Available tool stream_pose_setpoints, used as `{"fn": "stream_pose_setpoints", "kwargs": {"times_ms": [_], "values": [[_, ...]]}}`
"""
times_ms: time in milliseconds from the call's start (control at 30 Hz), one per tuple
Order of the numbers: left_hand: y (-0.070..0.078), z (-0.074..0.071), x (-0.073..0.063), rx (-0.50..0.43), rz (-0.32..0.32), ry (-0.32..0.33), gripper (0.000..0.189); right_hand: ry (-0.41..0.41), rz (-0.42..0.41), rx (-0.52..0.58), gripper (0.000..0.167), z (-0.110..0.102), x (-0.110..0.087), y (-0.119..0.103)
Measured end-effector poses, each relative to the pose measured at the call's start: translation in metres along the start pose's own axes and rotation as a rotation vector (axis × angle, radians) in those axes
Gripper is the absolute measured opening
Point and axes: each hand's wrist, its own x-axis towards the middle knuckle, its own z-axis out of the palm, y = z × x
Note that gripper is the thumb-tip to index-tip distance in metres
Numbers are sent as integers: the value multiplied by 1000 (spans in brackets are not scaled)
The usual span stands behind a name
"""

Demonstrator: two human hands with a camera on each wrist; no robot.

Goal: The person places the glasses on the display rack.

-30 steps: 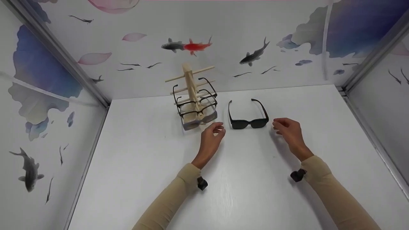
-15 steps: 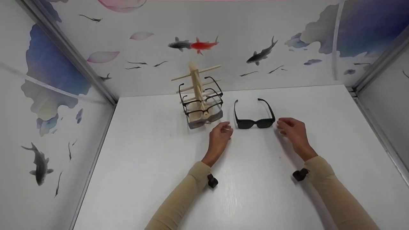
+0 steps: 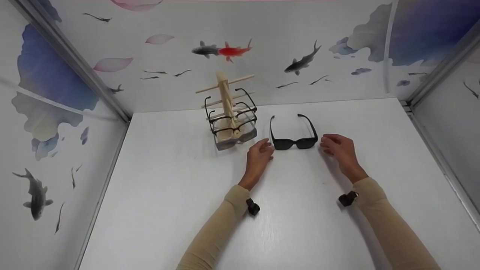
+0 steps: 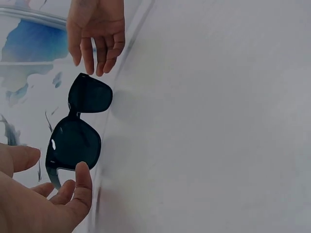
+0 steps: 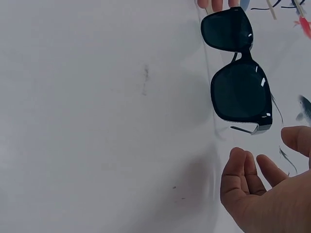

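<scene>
Black sunglasses point(image 3: 295, 143) rest on the white tabletop with their temples unfolded toward the back wall. At their left end is my left hand point(image 3: 258, 159), its fingers loosely bent; whether a fingertip touches the frame I cannot tell. My right hand point(image 3: 342, 153) hovers just beyond the right end, fingers slightly bent, a small gap from the hinge. In the left wrist view, thumb and fingers of the left hand point(image 4: 46, 204) spread around the near corner of the sunglasses point(image 4: 75, 141). The right wrist view shows the right hand point(image 5: 267, 189) apart from them.
Left of the sunglasses stands a wooden eyewear rack point(image 3: 226, 95). It carries two dark-rimmed eyeglasses point(image 3: 225, 129) and, lowest, grey-tinted sunglasses point(image 3: 227, 144). Its top pegs are bare. White panels point(image 3: 270, 86) printed with fish close off the back and sides of the table point(image 3: 157, 195).
My left hand has moved right, up to the left end of the sunglasses. The right hand has come slightly nearer the other end. The sunglasses and rack stay in place; the head view shifts slightly.
</scene>
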Motion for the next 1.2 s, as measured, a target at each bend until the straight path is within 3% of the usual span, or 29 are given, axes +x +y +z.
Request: {"fn": "stream_pose_setpoints", "kwargs": {"times_ms": [533, 1200], "values": [[3, 13, 16, -38, -51, 41, 46, -36, 14, -10, 57, 7, 6, -3], [6, 9, 27, -12, -79, 48, 36, -47, 11, 34, 51, 11, 12, -7]]}}
